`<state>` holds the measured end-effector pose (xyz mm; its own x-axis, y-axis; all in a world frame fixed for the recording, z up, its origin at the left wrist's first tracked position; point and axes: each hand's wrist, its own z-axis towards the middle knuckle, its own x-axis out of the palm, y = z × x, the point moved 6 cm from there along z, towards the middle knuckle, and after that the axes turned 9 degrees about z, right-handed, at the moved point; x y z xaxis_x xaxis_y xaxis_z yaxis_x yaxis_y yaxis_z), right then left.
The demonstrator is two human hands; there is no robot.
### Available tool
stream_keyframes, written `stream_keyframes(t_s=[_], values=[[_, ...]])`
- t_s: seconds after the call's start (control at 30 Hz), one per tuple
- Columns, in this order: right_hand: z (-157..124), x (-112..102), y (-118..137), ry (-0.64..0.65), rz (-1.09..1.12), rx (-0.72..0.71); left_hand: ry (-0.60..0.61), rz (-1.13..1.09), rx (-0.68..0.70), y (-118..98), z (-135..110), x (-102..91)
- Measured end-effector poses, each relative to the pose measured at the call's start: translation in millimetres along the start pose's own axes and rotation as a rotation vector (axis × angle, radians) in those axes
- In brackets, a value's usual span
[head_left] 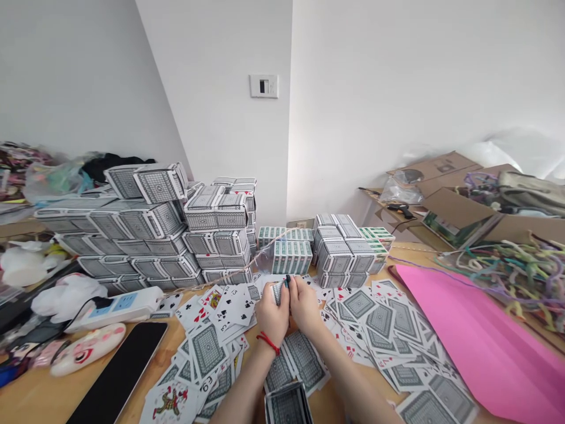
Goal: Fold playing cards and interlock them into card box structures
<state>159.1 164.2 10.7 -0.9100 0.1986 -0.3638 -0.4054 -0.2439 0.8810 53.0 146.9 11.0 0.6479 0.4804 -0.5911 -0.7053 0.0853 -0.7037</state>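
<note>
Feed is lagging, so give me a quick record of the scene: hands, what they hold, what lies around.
hands: left hand and right hand meet above the table
held: deck, gripped by both
around hands: loose cards, some face up, some face down
behind: boxes stacked in piles
right side: pink sheet
left side: phone, screen dark

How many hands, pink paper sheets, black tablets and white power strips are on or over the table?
hands: 2, the left hand and the right hand, both closed on a card stack
pink paper sheet: 1
black tablet: 1
white power strip: 1
total: 5
</note>
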Motion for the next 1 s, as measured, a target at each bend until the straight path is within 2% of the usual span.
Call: stream_keyframes(t_s=[0.2, 0.37, 0.63, 0.73, 0.83, 0.9, 0.97, 1.0], values=[[-7, -2, 9, -0.027, -0.028, -0.021, -0.047, 0.091, 0.031, 2, -2, 0.5], [-9, -3, 11, -0.051, 0.024, -0.008, -0.075, 0.042, 0.053, 1, -3, -1.4], [-13, 0, 10, -0.067, -0.05, -0.013, -0.111, 0.075, 0.018, 2, -2, -6.2], [-6, -1, 12, -0.027, -0.07, -0.02, -0.109, 0.058, -0.002, 5, -1, -6.8], [4, -16, 22, 0.048, -0.053, 0.037, -0.1, 0.017, -0.043, 15, 5, -6.4], [6, -41, 38, -0.018, 0.075, 0.057, -0.099, -0.016, -0.076, 25, 10, -6.7], [3, -64, 64, -0.039, 0.27, -0.041, -0.114, -0.053, -0.137, 35, 15, -8.3], [-1, -71, 78, 0.007, 0.361, -0.102, -0.106, -0.092, -0.177, 40, 16, -7.8]])
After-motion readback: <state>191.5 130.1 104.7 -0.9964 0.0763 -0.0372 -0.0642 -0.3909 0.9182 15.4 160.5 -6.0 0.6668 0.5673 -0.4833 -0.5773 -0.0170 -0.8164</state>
